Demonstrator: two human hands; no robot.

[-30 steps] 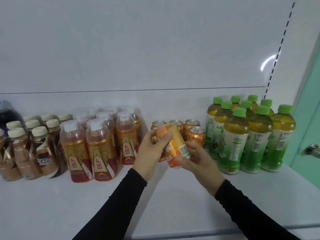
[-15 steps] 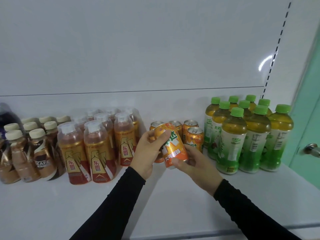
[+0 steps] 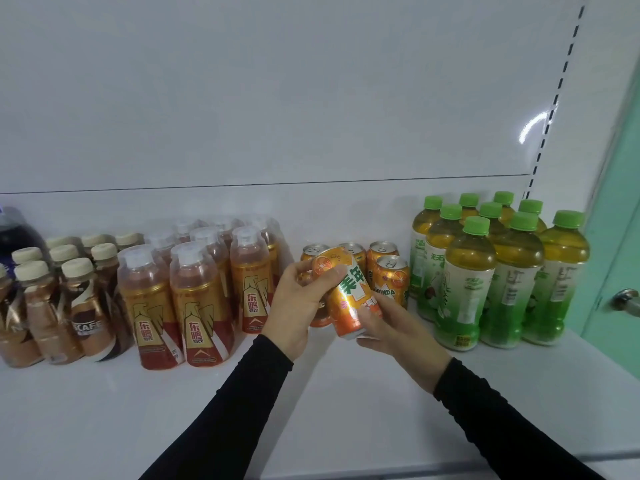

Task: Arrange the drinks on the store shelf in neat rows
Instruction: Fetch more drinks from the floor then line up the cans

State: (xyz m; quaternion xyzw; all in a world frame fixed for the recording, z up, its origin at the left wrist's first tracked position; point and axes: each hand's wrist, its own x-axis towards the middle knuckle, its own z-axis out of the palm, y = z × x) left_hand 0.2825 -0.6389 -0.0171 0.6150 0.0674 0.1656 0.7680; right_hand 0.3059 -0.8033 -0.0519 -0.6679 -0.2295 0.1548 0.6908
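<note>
Orange Mirinda can (image 3: 348, 299) tilted, held above white shelf (image 3: 104, 410) before standing Mirinda cans (image 3: 389, 277); green characters on white patch, orange-slice print. Left hand (image 3: 298, 306) fingers clamped near top; right hand (image 3: 398, 336) fingers curled round base.

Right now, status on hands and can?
Left hand grips top of orange can; right hand holds its base. Can tilted, off the shelf. Standing cans right behind; green-cap bottles close on the right.
</note>
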